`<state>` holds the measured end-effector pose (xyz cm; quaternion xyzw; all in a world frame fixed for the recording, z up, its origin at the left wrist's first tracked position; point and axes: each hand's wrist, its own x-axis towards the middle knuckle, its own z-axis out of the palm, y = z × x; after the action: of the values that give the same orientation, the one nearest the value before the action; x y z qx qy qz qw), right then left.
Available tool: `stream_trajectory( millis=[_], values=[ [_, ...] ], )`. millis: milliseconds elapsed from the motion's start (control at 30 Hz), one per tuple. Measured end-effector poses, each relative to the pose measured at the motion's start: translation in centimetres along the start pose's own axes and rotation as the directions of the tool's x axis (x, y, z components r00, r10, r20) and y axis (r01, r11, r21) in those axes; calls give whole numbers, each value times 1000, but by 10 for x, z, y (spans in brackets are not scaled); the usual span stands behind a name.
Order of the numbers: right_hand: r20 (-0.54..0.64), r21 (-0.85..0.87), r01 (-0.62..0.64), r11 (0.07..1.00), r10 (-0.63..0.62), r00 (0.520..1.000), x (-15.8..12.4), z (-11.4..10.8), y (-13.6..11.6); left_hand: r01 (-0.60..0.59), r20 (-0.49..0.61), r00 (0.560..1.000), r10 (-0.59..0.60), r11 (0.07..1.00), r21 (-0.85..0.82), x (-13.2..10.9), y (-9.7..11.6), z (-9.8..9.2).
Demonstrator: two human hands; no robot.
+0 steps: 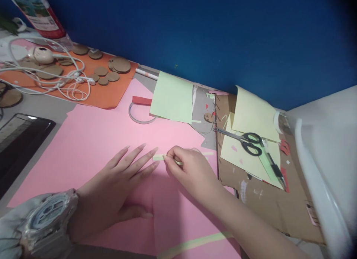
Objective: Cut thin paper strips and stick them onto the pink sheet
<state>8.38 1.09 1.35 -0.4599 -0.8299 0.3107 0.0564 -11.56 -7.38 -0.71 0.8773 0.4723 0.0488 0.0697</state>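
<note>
My left hand (126, 181) lies with its fingers spread on a large pink paper sheet (111, 125). Two of its fingertips touch the left end of a small pale green paper strip (158, 157). Thumb and forefinger of my right hand (187, 164) pinch that strip close to its other end. A bit of pale green shows beneath the right fingers. Across the lower part of the pink sheet runs a longer pale green strip (195, 242).
Black-handled scissors (237, 135) and a pen (275, 164) lie on yellow paper over cardboard (267, 207) at right. Green paper (174, 97), a tape ring (142, 121), cardboard discs (119, 64), white earphone cables (80, 80) and a phone (22, 143) lie around. A blue wall (195, 36) rises behind.
</note>
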Motion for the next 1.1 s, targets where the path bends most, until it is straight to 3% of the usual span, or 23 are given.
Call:
stream_trajectory(
  millis=[1100],
  values=[
    [7, -11, -12, 1000, 12, 1000, 0, 0, 1, 18, 31, 999, -18, 1000, 9, -4, 0, 1]
  ],
)
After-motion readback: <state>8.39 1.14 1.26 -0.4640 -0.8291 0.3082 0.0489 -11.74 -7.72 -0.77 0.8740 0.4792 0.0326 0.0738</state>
